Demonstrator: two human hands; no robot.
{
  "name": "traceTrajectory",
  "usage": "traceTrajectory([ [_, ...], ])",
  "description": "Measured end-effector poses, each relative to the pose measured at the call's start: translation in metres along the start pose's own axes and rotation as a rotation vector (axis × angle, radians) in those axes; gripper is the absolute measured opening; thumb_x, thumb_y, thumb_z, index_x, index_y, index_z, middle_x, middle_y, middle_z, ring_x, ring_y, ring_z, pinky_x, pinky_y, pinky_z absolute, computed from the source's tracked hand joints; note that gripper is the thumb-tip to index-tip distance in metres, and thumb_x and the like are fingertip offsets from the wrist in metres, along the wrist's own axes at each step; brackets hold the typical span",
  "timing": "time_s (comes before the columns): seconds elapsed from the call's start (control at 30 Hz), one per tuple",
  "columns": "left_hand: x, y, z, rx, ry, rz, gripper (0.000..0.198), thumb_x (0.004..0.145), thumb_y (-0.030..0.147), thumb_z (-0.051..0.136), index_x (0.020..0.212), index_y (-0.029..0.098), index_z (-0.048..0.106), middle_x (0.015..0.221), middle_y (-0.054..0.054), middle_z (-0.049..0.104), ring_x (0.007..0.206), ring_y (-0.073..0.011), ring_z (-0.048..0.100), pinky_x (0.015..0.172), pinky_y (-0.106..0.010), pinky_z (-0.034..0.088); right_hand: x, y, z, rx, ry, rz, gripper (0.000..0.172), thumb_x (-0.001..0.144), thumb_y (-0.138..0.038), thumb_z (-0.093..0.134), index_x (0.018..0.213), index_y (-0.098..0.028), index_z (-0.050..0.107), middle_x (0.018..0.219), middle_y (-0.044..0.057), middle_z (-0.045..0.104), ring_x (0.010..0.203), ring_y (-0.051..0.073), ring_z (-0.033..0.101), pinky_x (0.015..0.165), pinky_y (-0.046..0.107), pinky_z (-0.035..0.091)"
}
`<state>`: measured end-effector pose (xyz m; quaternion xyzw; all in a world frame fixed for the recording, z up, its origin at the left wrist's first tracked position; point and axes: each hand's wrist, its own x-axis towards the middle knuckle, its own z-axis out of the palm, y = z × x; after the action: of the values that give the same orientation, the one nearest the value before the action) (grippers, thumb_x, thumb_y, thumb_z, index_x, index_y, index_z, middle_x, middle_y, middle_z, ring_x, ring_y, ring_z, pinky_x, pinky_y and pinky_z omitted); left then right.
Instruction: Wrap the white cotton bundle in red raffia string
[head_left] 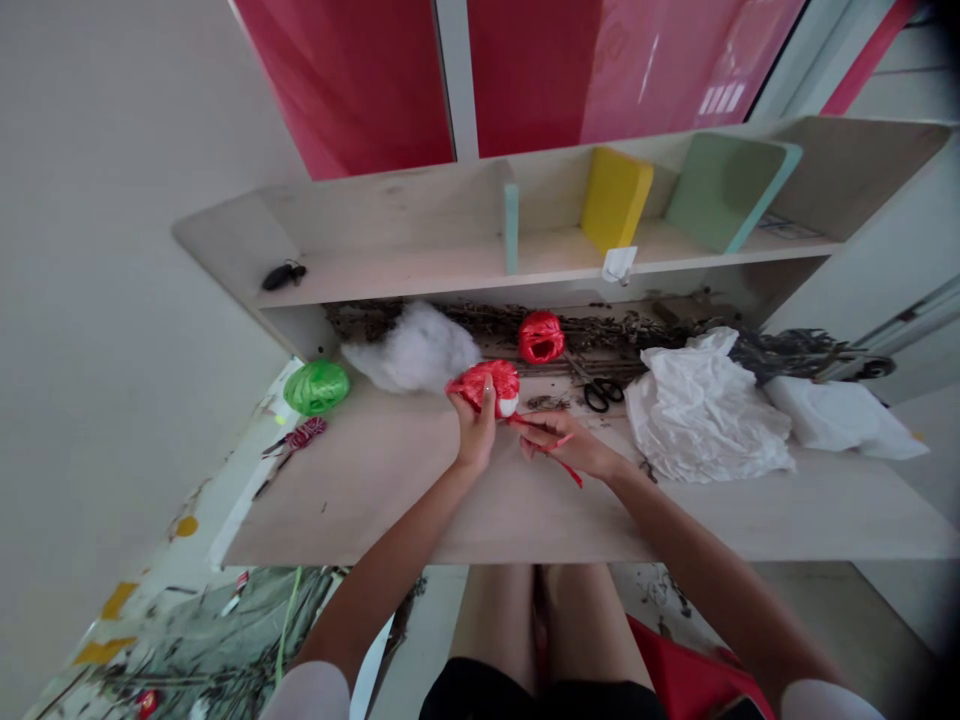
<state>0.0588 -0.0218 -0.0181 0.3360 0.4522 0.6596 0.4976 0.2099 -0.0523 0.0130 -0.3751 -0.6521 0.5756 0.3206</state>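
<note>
My left hand [477,428] grips a rounded, shiny red piece [495,378] above the desk, with the thumb pressed on its near face. A patch of white [508,406] shows at its lower right. Close by on the right, my right hand [561,440] is closed on a thin red plastic string [571,474]. The string runs toward the red piece, and its loose end hangs below the fingers. Behind my hands lies a ball of red plastic string [541,338], with black-handled scissors [602,394] to its right.
White fluffy stuffing [424,345] and a green string ball [316,387] lie to the left, near a red-and-white yarn bundle [304,433]. A crumpled white bag [709,410] lies right. Dried stems [600,328] stretch under the shelf [405,270].
</note>
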Motion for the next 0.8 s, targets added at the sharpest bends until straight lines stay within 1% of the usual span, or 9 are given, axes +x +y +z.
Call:
traceTrajectory([
  [0.07, -0.001, 0.000, 0.000, 0.085, 0.030, 0.136, 0.055, 0.077, 0.046, 0.070, 0.118, 0.024, 0.042, 0.136, -0.010, 0.049, 0.127, -0.0185, 0.048, 0.106, -0.029, 0.036, -0.001, -0.003, -0.001, 0.041, 0.014, 0.024, 0.039, 0.083, -0.057, 0.057, 0.077, -0.020, 0.067, 0.063, 0.001, 0.060, 0.059, 0.013, 0.051, 0.061, 0.027, 0.041],
  [0.13, -0.001, 0.002, 0.000, 0.146, 0.000, 0.216, 0.055, 0.078, 0.044, 0.070, 0.121, 0.024, 0.042, 0.135, -0.010, 0.049, 0.127, -0.0192, 0.048, 0.110, -0.031, 0.031, -0.002, -0.006, -0.003, 0.085, 0.028, 0.060, 0.038, 0.082, -0.056, 0.058, 0.080, -0.020, 0.067, 0.063, 0.000, 0.059, 0.057, 0.012, 0.049, 0.059, 0.027, 0.040],
  [0.23, -0.004, 0.007, 0.001, 0.222, -0.090, 0.302, 0.058, 0.078, 0.041, 0.070, 0.125, 0.025, 0.041, 0.136, -0.011, 0.048, 0.130, -0.0206, 0.046, 0.114, -0.033, 0.027, -0.003, -0.008, -0.005, 0.127, 0.033, 0.088, 0.037, 0.081, -0.056, 0.059, 0.081, -0.020, 0.068, 0.062, -0.001, 0.058, 0.056, 0.012, 0.047, 0.057, 0.026, 0.038],
  [0.43, -0.010, 0.008, 0.000, 0.280, -0.146, 0.408, 0.052, 0.074, 0.039, 0.074, 0.118, 0.022, 0.051, 0.134, -0.013, 0.050, 0.131, -0.0237, 0.044, 0.113, -0.035, 0.027, -0.001, 0.002, -0.007, 0.209, 0.046, 0.087, 0.034, 0.080, -0.052, 0.063, 0.079, -0.018, 0.069, 0.061, -0.001, 0.057, 0.054, 0.010, 0.044, 0.055, 0.025, 0.034],
  [0.53, -0.011, 0.005, -0.002, 0.250, -0.238, 0.410, 0.052, 0.075, 0.041, 0.073, 0.118, 0.022, 0.053, 0.134, -0.013, 0.051, 0.129, -0.0237, 0.045, 0.112, -0.036, 0.030, 0.001, 0.009, -0.009, 0.250, 0.076, 0.117, 0.036, 0.076, -0.052, 0.067, 0.073, -0.017, 0.067, 0.062, -0.001, 0.059, 0.054, 0.009, 0.043, 0.055, 0.025, 0.033],
  [0.6, -0.011, 0.003, -0.003, 0.204, -0.279, 0.384, 0.052, 0.075, 0.046, 0.071, 0.118, 0.022, 0.054, 0.131, -0.012, 0.053, 0.127, -0.0235, 0.048, 0.109, -0.037, 0.034, 0.002, 0.012, -0.011, 0.274, 0.096, 0.136, 0.037, 0.073, -0.053, 0.069, 0.074, -0.016, 0.067, 0.065, 0.001, 0.062, 0.057, 0.010, 0.046, 0.058, 0.025, 0.035],
  [0.67, -0.008, 0.002, -0.005, 0.144, -0.293, 0.322, 0.048, 0.080, 0.055, 0.063, 0.115, 0.022, 0.056, 0.124, -0.010, 0.056, 0.119, -0.0219, 0.053, 0.104, -0.036, 0.039, 0.003, 0.014, -0.012, 0.282, 0.114, 0.146, 0.037, 0.071, -0.051, 0.071, 0.079, -0.016, 0.069, 0.068, 0.002, 0.064, 0.061, 0.011, 0.050, 0.061, 0.025, 0.038],
  [0.73, -0.004, 0.004, -0.006, 0.062, -0.296, 0.223, 0.046, 0.085, 0.062, 0.051, 0.106, 0.022, 0.060, 0.114, -0.008, 0.061, 0.107, -0.0191, 0.058, 0.096, -0.035, 0.044, 0.004, 0.015, -0.013, 0.262, 0.128, 0.150, 0.035, 0.070, -0.048, 0.072, 0.082, -0.016, 0.070, 0.071, 0.003, 0.065, 0.063, 0.012, 0.051, 0.061, 0.025, 0.038],
  [0.8, -0.001, 0.007, -0.006, -0.015, -0.294, 0.136, 0.044, 0.084, 0.063, 0.051, 0.090, 0.020, 0.061, 0.099, -0.005, 0.064, 0.094, -0.0161, 0.061, 0.087, -0.031, 0.047, 0.005, 0.018, -0.013, 0.231, 0.135, 0.156, 0.032, 0.072, -0.045, 0.070, 0.083, -0.016, 0.071, 0.074, 0.004, 0.065, 0.063, 0.012, 0.050, 0.059, 0.025, 0.038],
])
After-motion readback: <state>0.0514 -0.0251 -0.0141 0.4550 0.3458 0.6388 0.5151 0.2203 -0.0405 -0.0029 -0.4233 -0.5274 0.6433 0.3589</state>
